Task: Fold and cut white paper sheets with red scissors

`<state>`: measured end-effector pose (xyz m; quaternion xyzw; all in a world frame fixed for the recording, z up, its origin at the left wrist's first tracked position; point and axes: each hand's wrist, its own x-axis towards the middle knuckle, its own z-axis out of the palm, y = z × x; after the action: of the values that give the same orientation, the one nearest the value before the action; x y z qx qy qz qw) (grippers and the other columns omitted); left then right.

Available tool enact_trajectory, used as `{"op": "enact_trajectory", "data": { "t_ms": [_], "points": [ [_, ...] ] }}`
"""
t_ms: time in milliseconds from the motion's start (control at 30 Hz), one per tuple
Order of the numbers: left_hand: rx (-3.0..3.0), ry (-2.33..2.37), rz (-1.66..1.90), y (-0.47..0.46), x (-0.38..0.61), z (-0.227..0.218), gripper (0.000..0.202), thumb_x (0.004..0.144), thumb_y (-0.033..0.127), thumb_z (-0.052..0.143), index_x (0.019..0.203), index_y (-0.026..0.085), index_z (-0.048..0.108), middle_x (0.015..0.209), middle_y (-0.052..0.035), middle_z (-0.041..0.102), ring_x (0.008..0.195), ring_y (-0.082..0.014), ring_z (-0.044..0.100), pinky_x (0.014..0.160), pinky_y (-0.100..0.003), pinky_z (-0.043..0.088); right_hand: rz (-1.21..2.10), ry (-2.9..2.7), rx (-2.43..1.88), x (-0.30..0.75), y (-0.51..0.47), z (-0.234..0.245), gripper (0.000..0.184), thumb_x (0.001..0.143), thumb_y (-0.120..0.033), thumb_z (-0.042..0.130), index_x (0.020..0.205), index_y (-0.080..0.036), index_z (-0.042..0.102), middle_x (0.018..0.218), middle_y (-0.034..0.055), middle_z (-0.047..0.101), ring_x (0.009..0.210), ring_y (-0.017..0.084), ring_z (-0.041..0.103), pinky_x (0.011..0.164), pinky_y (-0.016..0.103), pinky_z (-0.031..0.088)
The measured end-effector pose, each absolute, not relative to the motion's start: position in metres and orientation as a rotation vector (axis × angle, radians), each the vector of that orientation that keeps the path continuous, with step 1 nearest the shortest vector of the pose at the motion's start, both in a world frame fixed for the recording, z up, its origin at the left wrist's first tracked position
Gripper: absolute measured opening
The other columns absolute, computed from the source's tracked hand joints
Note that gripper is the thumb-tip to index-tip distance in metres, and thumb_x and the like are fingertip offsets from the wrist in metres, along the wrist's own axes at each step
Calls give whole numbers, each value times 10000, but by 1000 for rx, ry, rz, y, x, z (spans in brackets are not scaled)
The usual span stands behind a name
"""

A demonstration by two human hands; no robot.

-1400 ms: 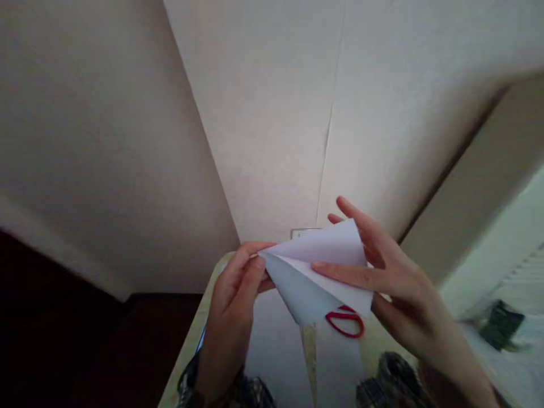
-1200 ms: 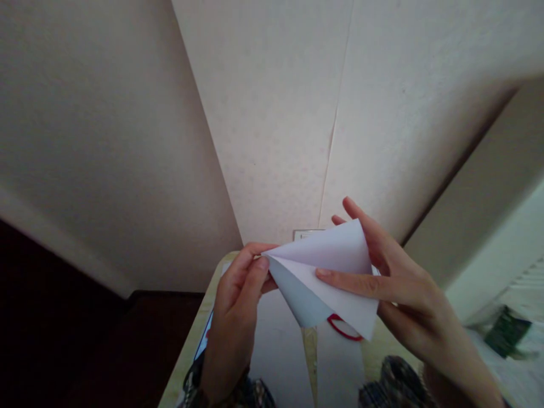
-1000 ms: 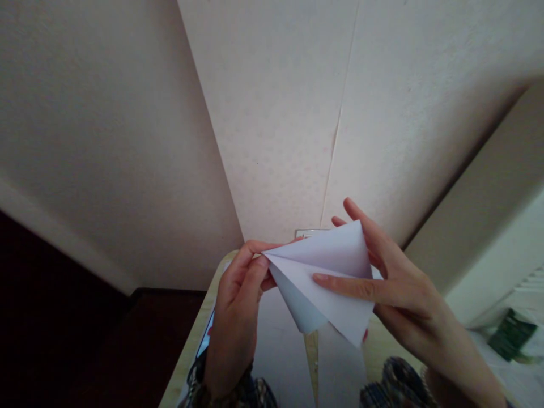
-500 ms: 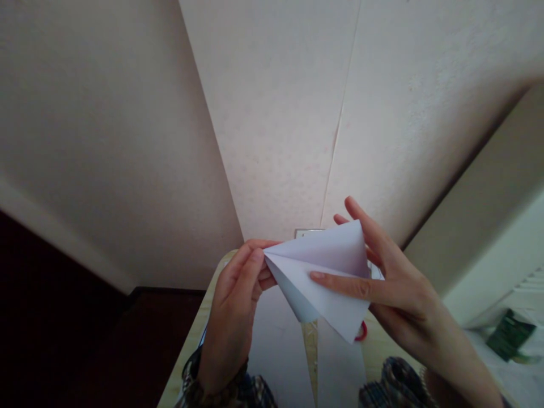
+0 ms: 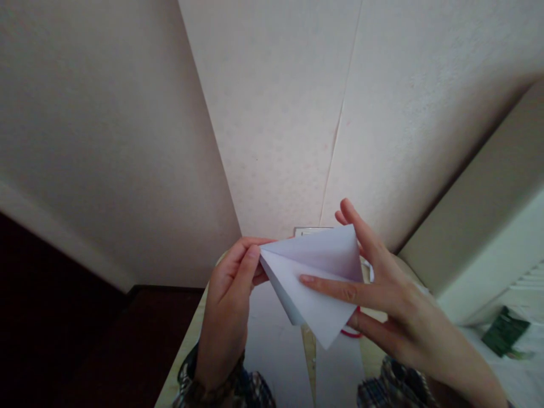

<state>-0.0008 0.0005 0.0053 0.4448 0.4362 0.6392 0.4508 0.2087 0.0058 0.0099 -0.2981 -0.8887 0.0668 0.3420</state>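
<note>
A folded sheet of white paper (image 5: 317, 294), narrow at its left tip and fanned out to the right, is held up above the table. My left hand (image 5: 232, 294) pinches the pointed tip between thumb and fingers. On the wide end is my right hand (image 5: 382, 289), with one finger stretched along the upper face and the thumb at the lower right edge. Its other fingers are partly hidden behind the paper. Below lie two flat white paper pieces (image 5: 276, 351) with a narrow gap between them. A red loop (image 5: 352, 333) shows from under the folded paper.
The light wooden table (image 5: 182, 354) meets a pale wall (image 5: 280, 113) at the back. A flat light-coloured item (image 5: 304, 230) lies at its far edge. To the right stand a pale panel (image 5: 480, 215) and a dark green packet (image 5: 505, 331) on a white surface.
The folded paper and both hands have shifted slightly left. Its lower right corner has swung left, the right thumb has come into view at that edge, and more of the red loop shows.
</note>
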Motion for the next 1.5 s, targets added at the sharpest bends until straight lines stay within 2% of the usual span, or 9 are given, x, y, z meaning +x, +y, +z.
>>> {"op": "enact_trajectory", "data": {
  "t_ms": [100,167,300,433,567,700,933,1233,1500],
  "points": [
    [1244,1193,1573,1,-4,5,244,932,375,535,875,216,711,883,-13,753,788,-157,673,692,-222,499,204,-2370,-765,211,7,12,538,842,-611,565,1343,-415,560,1646,-101,-115,1496,367,94,1147,536,308],
    [1390,1285,1527,2,-6,5,267,948,373,502,892,226,718,944,-17,761,799,-169,666,700,-238,484,227,-2290,-783,212,7,12,505,874,-648,460,1285,-400,616,1656,-78,3,1486,362,155,1146,541,305],
    [1675,1366,1379,0,-5,8,292,965,347,470,903,243,736,952,-9,774,820,-184,670,730,-256,461,290,-2012,-921,207,8,13,337,928,-490,539,1180,-290,639,1445,81,487,1298,299,496,1050,458,442],
    [1770,1268,1332,-6,6,9,287,975,300,456,918,262,735,1012,13,780,938,-180,697,800,-252,478,445,-2013,-1077,194,9,14,285,823,-325,728,1062,-239,599,1026,51,703,950,240,669,843,368,544],
    [1808,1220,1399,-9,13,8,273,966,245,479,927,288,746,1106,33,761,1068,-158,678,930,-244,458,507,-2143,-1109,186,9,15,152,786,-245,768,835,-222,626,849,-6,704,773,179,654,737,288,513],
    [1906,1182,1473,-8,15,6,263,932,195,537,909,314,771,1188,29,721,1113,-163,647,987,-259,435,489,-2215,-1098,188,8,14,117,804,-272,758,849,-213,667,836,-4,698,753,166,634,678,258,466],
    [1961,1172,1523,-10,21,5,267,880,167,594,954,338,786,839,-20,584,806,-162,595,733,-254,499,530,-2229,-1089,189,11,11,116,842,-283,720,799,-187,670,760,-3,659,714,155,606,622,247,420],
    [1657,1169,1337,-8,10,4,382,770,308,758,1144,349,690,1093,-25,717,996,-233,662,872,-314,517,671,-1822,-1108,200,14,16,197,825,-344,692,701,-193,669,628,-6,630,571,146,546,491,233,408],
    [1569,1211,1503,-8,10,5,234,719,235,791,919,273,673,945,-1,727,878,-182,693,755,-235,556,891,-1516,-1079,204,13,10,214,786,-401,724,761,-188,705,679,13,645,590,153,557,480,233,447]
  ]
}}
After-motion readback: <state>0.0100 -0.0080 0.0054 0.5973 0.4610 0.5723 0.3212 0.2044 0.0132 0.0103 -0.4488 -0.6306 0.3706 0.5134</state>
